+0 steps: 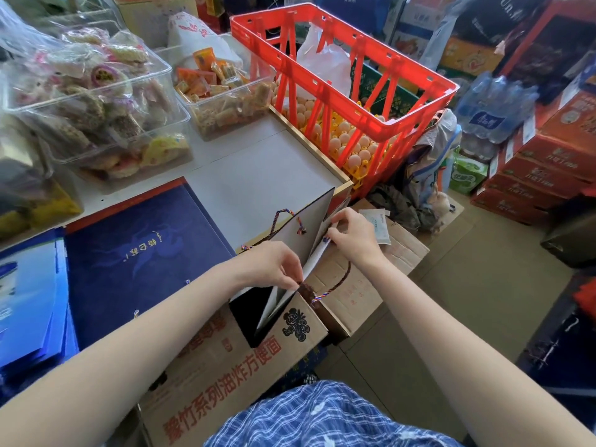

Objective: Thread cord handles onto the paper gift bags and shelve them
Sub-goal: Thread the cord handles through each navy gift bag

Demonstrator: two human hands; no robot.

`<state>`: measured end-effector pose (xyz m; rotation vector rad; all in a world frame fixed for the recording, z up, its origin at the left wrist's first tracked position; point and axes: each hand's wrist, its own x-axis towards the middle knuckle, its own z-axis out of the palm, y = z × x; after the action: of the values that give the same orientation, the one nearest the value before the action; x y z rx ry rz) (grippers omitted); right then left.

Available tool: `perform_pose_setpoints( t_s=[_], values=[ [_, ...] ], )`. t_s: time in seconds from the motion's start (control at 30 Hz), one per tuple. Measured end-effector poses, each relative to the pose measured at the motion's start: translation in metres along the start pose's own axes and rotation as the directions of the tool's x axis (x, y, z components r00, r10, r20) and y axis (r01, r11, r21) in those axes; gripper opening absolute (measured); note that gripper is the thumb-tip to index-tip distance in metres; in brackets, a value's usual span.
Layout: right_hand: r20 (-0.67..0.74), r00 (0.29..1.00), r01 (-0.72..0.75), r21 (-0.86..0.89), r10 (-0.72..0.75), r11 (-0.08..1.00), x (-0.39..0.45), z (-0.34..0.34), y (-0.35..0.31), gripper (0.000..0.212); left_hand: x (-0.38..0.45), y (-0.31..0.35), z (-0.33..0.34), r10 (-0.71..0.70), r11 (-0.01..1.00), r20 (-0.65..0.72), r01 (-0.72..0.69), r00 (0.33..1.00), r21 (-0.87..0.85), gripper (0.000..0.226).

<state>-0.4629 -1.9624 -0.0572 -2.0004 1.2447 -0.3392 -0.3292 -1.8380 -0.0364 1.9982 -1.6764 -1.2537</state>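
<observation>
At centre frame the gift bag (300,250) stands on edge over a carton (258,359). Left hand (274,266) pinches its near rim; right hand (351,233) seemingly pinches the cord (338,282) end. Keep the rim steady; feed the tip straight.

We can't see the left hand's (277,264) fingertips, they're tucked behind the gift bag's (301,235) top edge, so its grip on the cord (338,282) is anyone's guess. The flat blue bags (29,301) run off the left edge. Snack packets in the clear tubs (96,91) are too blurry to read.
</observation>
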Motion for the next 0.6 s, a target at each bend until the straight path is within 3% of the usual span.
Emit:
perform_pose_setpoints(
  t_s=[0.07, 0.13, 0.2, 0.3, 0.5, 0.6],
  values=[
    [-0.064, 0.973, 0.194, -0.295, -0.222, 0.936, -0.006, 0.000, 0.000, 0.015, 0.003, -0.001, 0.004, 0.003, 0.999, -0.063, 0.000, 0.998, 0.036, 0.012],
    [-0.016, 0.906, 0.379, -0.416, -0.424, 0.826, -0.016, 0.001, 0.000, 0.015, 0.007, -0.004, 0.005, -0.012, 1.000, -0.116, 0.013, 0.993, 0.011, 0.011],
    [0.111, 0.925, 0.379, -0.361, -0.364, 0.852, -0.027, 0.001, -0.005, 0.017, 0.010, -0.005, 0.002, -0.044, 0.997, -0.176, 0.034, 0.983, -0.062, 0.010],
    [0.192, 0.972, 0.192, -0.306, -0.137, 0.933, -0.028, 0.002, -0.011, 0.021, 0.013, 0.001, 0.000, -0.101, 0.953, -0.228, 0.028, 0.968, -0.302, 0.012],
    [0.227, 0.971, 0.084, -0.010, -0.080, 0.996, -0.030, 0.004, -0.009, 0.013, 0.018, 0.005, 0.002, -0.119, 0.893, -0.220, 0.008, 0.968, -0.450, 0.023],
    [0.249, 0.966, 0.087, -0.057, -0.070, 0.995, -0.029, 0.000, -0.013, 0.009, 0.019, 0.003, 0.001, -0.150, 0.876, -0.257, 0.008, 0.955, -0.482, 0.019]
  ],
)
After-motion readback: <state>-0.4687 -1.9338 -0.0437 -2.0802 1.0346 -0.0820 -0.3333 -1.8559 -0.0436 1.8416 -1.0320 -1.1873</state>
